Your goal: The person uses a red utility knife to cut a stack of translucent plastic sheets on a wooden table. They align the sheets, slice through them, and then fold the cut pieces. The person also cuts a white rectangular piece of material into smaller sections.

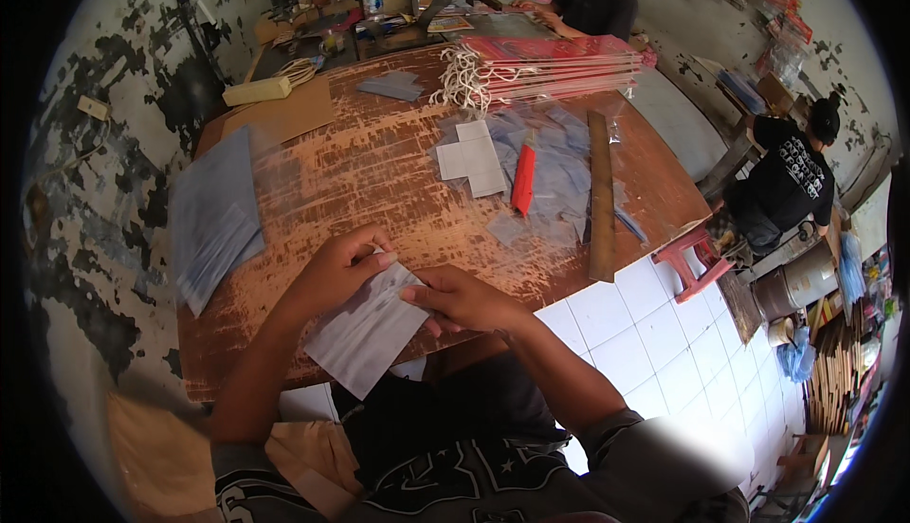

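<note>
In front of my body, at the table's near edge, I hold a translucent whitish plastic sheet (365, 335) tilted downward. My left hand (346, 262) pinches its top corner between thumb and fingers. My right hand (462, 297) grips the right edge, thumb on top and fingers partly hidden behind. Whether it is one sheet or a few layers, I cannot tell. Beyond my right hand, loose clear plastic pieces (559, 163) are scattered on the worn brown table (322, 182). A red cutter (523, 179) and a white cut-out card (471, 158) lie on them.
A long brown ruler (600, 196) lies right of the plastic pieces. Fanned blue-grey plastic sheets (216, 220) overhang the table's left side. Red bags with white cords (540, 68) are stacked at the back. Two people work beyond. A red stool (692, 262) stands on the white tiles.
</note>
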`<state>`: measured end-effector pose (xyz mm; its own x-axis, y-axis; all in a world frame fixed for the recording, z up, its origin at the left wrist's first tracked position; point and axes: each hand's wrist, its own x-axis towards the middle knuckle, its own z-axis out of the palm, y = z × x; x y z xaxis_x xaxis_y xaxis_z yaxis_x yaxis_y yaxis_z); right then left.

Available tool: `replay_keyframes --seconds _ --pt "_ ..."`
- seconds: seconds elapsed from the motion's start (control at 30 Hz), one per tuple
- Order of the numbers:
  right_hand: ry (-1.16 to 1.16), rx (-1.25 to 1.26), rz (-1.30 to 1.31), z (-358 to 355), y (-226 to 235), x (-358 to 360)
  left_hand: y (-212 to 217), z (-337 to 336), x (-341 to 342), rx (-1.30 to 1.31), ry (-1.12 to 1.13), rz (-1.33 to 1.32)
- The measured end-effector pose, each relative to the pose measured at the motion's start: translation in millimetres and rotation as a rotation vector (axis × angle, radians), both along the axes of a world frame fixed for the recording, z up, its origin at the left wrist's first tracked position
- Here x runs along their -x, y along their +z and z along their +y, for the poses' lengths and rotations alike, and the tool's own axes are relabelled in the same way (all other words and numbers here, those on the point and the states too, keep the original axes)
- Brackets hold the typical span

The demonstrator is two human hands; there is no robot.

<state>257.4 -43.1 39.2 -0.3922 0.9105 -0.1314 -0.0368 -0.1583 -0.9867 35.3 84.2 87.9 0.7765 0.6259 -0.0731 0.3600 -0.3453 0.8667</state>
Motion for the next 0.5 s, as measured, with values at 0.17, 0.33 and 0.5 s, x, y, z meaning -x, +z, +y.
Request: replay_keyframes --seconds 0.17,0.33,0.5 --pt "-0.029 -0.012 -0.011 -5 3 5 -3 -2 3 0.037 0.003 -0.03" --pt "-0.055 -0.023 -0.028 -11 5 8 15 -22 13 0.092 0.108 0.061" --pt "-0.107 -0.021 -0.053 -16 18 22 8 -26 58 -0.087 0.115 0.053"
